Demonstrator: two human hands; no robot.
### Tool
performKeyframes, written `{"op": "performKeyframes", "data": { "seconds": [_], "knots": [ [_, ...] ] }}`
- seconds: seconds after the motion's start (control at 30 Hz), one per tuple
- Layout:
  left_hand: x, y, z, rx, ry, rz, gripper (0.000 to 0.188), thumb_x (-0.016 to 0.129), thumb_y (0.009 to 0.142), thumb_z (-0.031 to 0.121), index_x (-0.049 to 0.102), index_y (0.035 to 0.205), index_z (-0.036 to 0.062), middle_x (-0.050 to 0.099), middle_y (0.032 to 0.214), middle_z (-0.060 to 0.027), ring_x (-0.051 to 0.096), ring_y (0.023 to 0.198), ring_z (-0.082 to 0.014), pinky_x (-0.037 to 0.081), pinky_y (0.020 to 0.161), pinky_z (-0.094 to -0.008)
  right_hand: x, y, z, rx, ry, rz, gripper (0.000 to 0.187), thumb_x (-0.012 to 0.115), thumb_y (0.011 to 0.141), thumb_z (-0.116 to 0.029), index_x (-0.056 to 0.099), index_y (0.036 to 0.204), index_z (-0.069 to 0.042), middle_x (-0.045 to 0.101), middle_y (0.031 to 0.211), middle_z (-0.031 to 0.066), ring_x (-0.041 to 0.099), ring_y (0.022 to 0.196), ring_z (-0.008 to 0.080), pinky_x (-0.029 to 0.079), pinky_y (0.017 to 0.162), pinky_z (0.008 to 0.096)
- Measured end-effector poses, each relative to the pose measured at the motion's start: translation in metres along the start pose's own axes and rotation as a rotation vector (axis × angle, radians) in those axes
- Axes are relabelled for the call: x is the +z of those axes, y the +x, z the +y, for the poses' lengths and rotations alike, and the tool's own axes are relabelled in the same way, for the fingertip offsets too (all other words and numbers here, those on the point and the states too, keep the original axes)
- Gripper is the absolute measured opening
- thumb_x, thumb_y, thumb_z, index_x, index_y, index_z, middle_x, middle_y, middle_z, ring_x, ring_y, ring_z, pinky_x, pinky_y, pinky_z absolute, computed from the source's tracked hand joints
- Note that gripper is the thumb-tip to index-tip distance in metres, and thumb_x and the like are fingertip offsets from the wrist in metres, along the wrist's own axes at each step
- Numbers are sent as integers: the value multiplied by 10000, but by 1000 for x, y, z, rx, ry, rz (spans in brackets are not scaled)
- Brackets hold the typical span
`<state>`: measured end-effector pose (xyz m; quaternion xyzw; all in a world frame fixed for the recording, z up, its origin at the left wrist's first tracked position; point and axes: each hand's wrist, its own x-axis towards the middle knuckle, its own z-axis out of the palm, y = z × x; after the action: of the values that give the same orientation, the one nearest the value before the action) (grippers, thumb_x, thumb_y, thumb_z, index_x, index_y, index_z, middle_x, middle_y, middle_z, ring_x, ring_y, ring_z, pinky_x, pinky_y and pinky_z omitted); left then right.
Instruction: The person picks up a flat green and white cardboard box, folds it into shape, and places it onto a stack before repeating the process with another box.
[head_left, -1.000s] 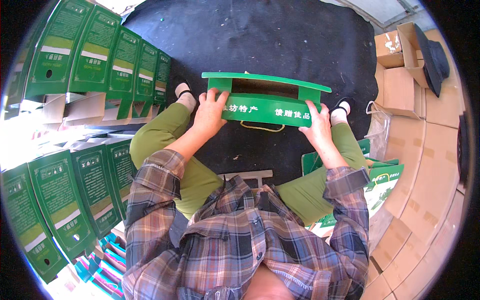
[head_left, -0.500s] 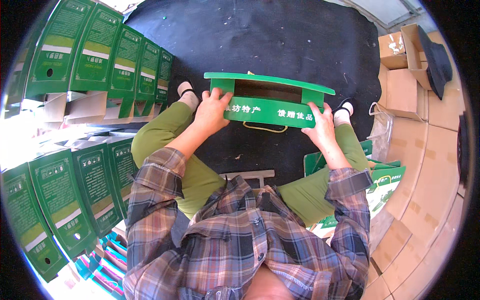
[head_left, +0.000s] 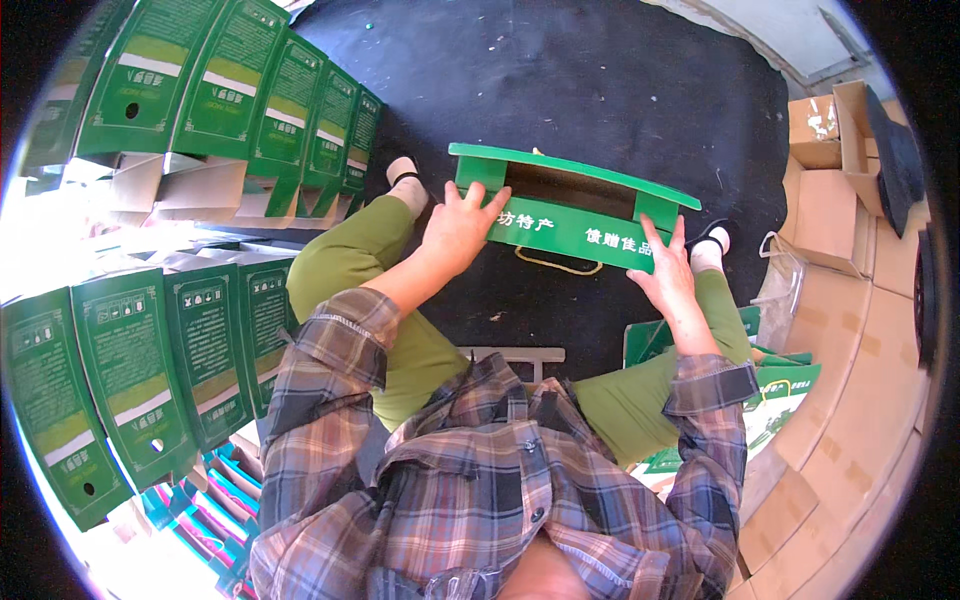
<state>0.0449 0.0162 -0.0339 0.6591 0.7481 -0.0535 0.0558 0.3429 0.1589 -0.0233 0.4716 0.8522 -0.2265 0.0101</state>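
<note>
Between my knees is a green cardboard gift box (head_left: pixel 570 229) with white lettering on its near flap and a dark gap along its top. My left hand (head_left: pixel 459 228) grips the box's left end, fingers over the flap. At the opposite end my right hand (head_left: pixel 668 272) is closed on the right corner, thumb on the front and fingers over the top. A yellow cord handle (head_left: pixel 557 265) hangs out below the near flap. The far flap (head_left: pixel 570 172) stands raised beyond the gap. The lower body of the box is hidden from above.
Rows of green boxes (head_left: pixel 235 85) stand on the left, with more green boxes (head_left: pixel 125 370) nearer me. Flattened green and white cartons (head_left: pixel 780 400) lean beside my right leg. Brown cardboard boxes (head_left: pixel 825 340) line the right side. Black sheeting (head_left: pixel 600 80) covers the floor.
The view has shifted, so the whole scene sits further right. Both hands still hold the green box by its ends, and its flaps look about the same.
</note>
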Motion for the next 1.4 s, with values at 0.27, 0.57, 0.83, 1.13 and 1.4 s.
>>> {"op": "performKeyframes", "data": {
  "seconds": [0.27, 0.57, 0.83, 1.13, 1.4],
  "knots": [
    [10, 3, 10, -60, 129, 79, 583, 560, 839, 166, 419, 1388, 302, 463, 1261, -125, 480, 1102, -445, 513, 727, -534, -2, 0, -1, 1, -33, -14, 947, 801, 641, -132, 328, 1451, -258, 130, 1486, 330, 459, 1219, 470, 470, 952, 433],
    [-1, -1, 8, -15, 3, 102, 753, 745, 686, 260, 434, 1368, 189, 440, 1285, -109, 413, 1217, -320, 446, 877, -503, 10, 5, 5, -74, 54, 24, 930, 801, 609, -100, 368, 1428, -177, 146, 1477, 328, 398, 1273, 463, 425, 997, 428],
    [-90, -24, -40, 17, -484, 477, 580, 760, 705, 217, 553, 1227, 73, 558, 1187, -148, 524, 1132, -323, 432, 962, -424, 15, 0, 13, -69, 40, 34, 1002, 809, 587, -59, 326, 1450, -215, 128, 1489, 325, 369, 1303, 450, 424, 998, 426],
    [-34, -172, -122, -835, -1003, 936, 210, 635, 869, 107, 659, 1064, 33, 670, 1006, -80, 628, 910, -150, 481, 820, -281, 18, 7, 12, -78, 134, 10, 985, 833, 610, -107, 334, 1455, -186, 92, 1488, 351, 266, 1363, 454, 357, 1056, 411],
    [195, -270, -118, -1227, -989, 346, 517, 675, 829, 332, 565, 1252, 56, 611, 1197, -183, 592, 1103, -265, 453, 928, -369, 32, 10, 19, -47, 119, 56, 834, 756, 725, -122, 355, 1453, -201, 101, 1516, 296, 235, 1379, 444, 316, 1076, 405]
  ]
}}
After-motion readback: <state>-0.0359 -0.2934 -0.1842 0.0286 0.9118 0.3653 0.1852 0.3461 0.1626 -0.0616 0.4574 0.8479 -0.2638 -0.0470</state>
